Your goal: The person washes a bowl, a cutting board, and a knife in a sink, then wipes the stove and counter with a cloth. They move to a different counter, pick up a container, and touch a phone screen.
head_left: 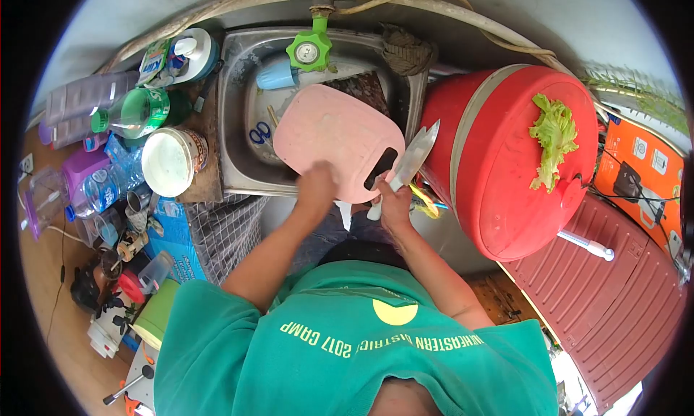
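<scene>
A pink cutting board (336, 130) is held tilted over the near part of the steel sink (235, 156). My left hand (316, 186) lies against the board's near-left edge; motion blur smears its fingers. My right hand (395, 203) is closed round the pale handle of a kitchen knife (418, 156), beside the board's slotted grip. The blade points up and away to the right, bare. In the sink are blue-handled scissors (260, 133) and a light blue plastic cup (277, 76), partly beyond the board. A dark flat piece (360, 91) is partly hidden behind the board.
A green-handled tap (309, 52) hangs over the sink. On the right stands a big red drum (499, 221) with a leafy green (555, 138) on top. Left are a white bucket (168, 161), a green bottle (141, 112) and several other bottles. A brown woven bundle (406, 51) sits at the sink's far corner.
</scene>
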`<action>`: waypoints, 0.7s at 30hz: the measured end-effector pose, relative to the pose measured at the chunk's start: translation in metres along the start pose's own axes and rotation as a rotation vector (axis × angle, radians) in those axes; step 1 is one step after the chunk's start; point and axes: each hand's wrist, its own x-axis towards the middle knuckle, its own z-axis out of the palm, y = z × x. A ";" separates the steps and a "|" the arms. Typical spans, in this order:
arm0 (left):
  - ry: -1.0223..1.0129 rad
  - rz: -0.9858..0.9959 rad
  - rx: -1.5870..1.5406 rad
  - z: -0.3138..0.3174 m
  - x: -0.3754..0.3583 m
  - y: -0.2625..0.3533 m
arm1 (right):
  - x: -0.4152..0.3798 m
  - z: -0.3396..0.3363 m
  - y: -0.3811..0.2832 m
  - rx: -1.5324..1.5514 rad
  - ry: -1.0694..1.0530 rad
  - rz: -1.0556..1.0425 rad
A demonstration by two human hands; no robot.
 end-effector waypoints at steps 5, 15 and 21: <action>0.046 -0.278 0.274 -0.015 0.089 -0.109 | -0.001 0.001 0.000 0.015 0.003 0.057; 0.064 0.384 -0.135 0.007 0.009 0.010 | 0.006 -0.001 0.005 0.014 0.001 0.034; 0.304 0.054 0.082 0.000 0.149 -0.085 | 0.006 -0.002 -0.005 -0.134 -0.026 0.007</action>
